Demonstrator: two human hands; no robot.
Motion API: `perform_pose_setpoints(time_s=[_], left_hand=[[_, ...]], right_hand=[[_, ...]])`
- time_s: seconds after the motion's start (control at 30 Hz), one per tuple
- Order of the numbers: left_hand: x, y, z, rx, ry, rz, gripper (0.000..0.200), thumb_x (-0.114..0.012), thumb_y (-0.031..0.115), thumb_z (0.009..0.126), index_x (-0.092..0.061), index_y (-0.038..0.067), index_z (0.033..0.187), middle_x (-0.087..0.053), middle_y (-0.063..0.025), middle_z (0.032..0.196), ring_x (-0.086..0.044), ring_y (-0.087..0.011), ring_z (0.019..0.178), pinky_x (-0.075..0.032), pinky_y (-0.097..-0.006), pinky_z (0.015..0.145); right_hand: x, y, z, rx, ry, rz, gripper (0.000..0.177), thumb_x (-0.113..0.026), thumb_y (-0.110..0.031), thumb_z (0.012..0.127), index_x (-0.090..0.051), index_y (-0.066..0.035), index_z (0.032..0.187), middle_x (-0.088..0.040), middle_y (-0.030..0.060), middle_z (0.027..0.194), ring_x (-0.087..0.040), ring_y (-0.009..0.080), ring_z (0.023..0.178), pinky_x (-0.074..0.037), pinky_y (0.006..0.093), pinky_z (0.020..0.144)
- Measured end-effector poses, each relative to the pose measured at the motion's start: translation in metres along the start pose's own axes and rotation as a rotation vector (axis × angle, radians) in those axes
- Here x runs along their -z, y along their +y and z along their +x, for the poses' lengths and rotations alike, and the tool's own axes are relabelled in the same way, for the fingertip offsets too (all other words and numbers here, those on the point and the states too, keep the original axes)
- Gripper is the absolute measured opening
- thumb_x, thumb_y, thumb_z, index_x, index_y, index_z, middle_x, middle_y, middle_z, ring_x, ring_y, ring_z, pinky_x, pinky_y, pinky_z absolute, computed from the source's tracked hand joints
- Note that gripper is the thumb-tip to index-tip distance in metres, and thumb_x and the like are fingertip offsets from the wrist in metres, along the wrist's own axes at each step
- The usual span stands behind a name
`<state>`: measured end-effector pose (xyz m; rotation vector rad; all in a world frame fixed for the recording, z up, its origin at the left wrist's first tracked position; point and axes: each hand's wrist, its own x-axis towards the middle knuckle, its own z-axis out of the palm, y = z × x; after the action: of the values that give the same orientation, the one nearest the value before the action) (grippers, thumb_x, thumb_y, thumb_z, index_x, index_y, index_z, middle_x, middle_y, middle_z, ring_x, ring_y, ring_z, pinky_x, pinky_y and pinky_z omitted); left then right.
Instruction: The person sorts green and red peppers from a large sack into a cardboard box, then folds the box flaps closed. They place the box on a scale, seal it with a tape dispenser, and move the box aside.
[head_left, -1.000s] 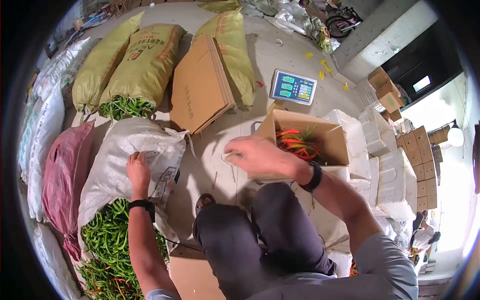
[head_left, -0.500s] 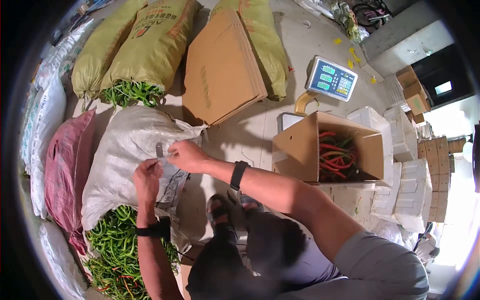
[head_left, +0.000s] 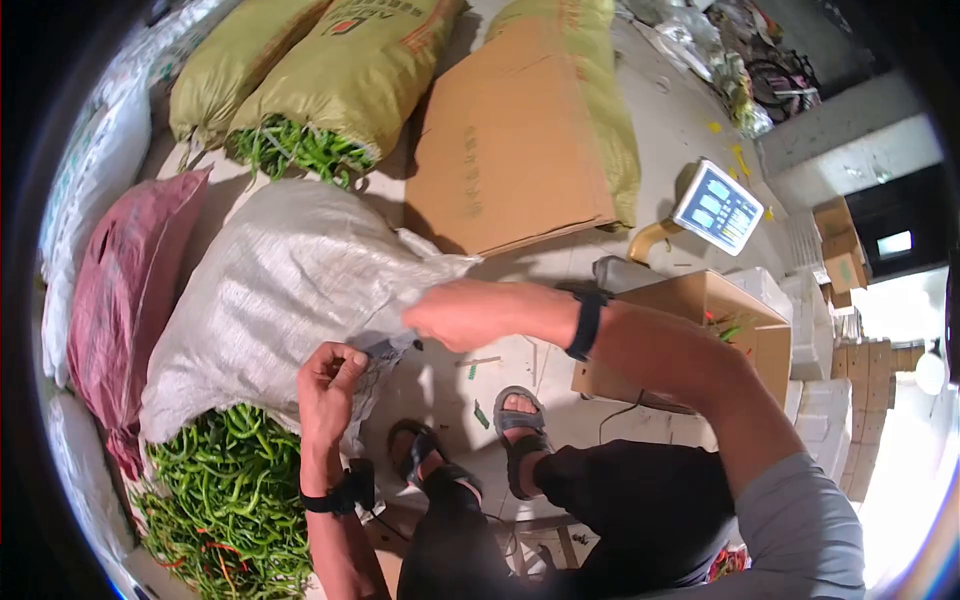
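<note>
A big white woven sack [head_left: 290, 260] lies on its side in front of me, and green chili peppers [head_left: 230, 490] with a few red ones spill from its near end. My left hand [head_left: 332, 385] is at the sack's right side, fingers curled and thumb pressed against them. Whatever it pinches, if anything, is too small to make out. Beyond it to the right, my right hand [head_left: 445, 312] is closed above the sack's edge and somewhat blurred. Its fingers face away, so their contents are hidden.
Yellow-green sacks [head_left: 350, 70], one showing green peppers, lie at the back beside flat cardboard [head_left: 520, 140]. At right are a digital scale [head_left: 718, 207] and an open cardboard box [head_left: 650, 300]. A pink sack [head_left: 125, 300] lies left. My sandalled feet [head_left: 520, 425] stand between.
My right hand has moved right, apart from the left, which has gone lower. A small grey flat piece seen between them earlier no longer shows. The view has shifted.
</note>
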<state>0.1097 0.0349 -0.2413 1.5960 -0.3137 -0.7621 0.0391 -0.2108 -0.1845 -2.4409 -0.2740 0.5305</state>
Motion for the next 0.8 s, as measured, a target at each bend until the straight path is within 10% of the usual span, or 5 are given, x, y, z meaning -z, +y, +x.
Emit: perform_pose_setpoints(time_s=[0.2, 0.3, 0.43, 0.7, 0.8], left_hand=[[0.001, -0.009, -0.041, -0.095, 0.087, 0.122, 0.011, -0.069, 0.009, 0.091, -0.064, 0.000, 0.090, -0.060, 0.0018, 0.078, -0.051, -0.0075, 0.071, -0.043, -0.0241, 0.065], [0.005, 0.003, -0.062, -0.005, 0.095, -0.043, 0.013, -0.071, 0.012, 0.090, -0.064, 0.001, 0.092, -0.062, 0.0017, 0.080, -0.053, -0.0079, 0.074, -0.043, -0.0242, 0.068], [0.044, -0.009, -0.078, -0.151, 0.936, -0.061, 0.033, -0.074, 0.019, 0.089, -0.063, -0.006, 0.108, -0.064, -0.0112, 0.102, -0.058, -0.0147, 0.090, -0.048, -0.0278, 0.081], [0.074, -0.062, -0.054, 0.141, 0.666, 0.145, 0.029, -0.070, 0.019, 0.089, -0.066, -0.007, 0.102, -0.066, -0.0052, 0.089, -0.055, -0.0116, 0.076, -0.044, -0.0271, 0.068], [0.073, -0.048, -0.066, 0.014, 0.586, -0.486, 0.016, -0.059, 0.006, 0.092, -0.065, -0.004, 0.102, -0.066, -0.0034, 0.091, -0.057, -0.0099, 0.079, -0.044, -0.0250, 0.074]], right_hand=[[0.000, -0.044, -0.003, -0.023, -0.311, -0.240, 0.016, -0.054, -0.012, 0.092, -0.059, 0.002, 0.097, -0.066, 0.0235, 0.086, -0.065, 0.0422, 0.085, -0.049, 0.0522, 0.070], [-0.010, -0.048, -0.001, 0.154, -0.061, 0.201, 0.015, -0.054, -0.012, 0.092, -0.060, 0.001, 0.096, -0.066, 0.0229, 0.085, -0.065, 0.0425, 0.083, -0.049, 0.0518, 0.069], [-0.006, -0.063, -0.001, 0.094, -0.095, -0.099, 0.016, -0.054, -0.011, 0.092, -0.056, 0.000, 0.104, -0.065, 0.0225, 0.083, -0.064, 0.0438, 0.081, -0.049, 0.0520, 0.069], [-0.012, -0.100, 0.044, 0.314, 0.173, -0.259, 0.022, -0.053, -0.002, 0.084, -0.049, 0.002, 0.105, -0.063, 0.0258, 0.077, -0.066, 0.0444, 0.078, -0.052, 0.0527, 0.069], [-0.014, -0.109, 0.066, 0.350, 0.226, -0.285, 0.025, -0.054, -0.003, 0.083, -0.049, 0.000, 0.107, -0.065, 0.0232, 0.077, -0.067, 0.0432, 0.075, -0.052, 0.0522, 0.067]])
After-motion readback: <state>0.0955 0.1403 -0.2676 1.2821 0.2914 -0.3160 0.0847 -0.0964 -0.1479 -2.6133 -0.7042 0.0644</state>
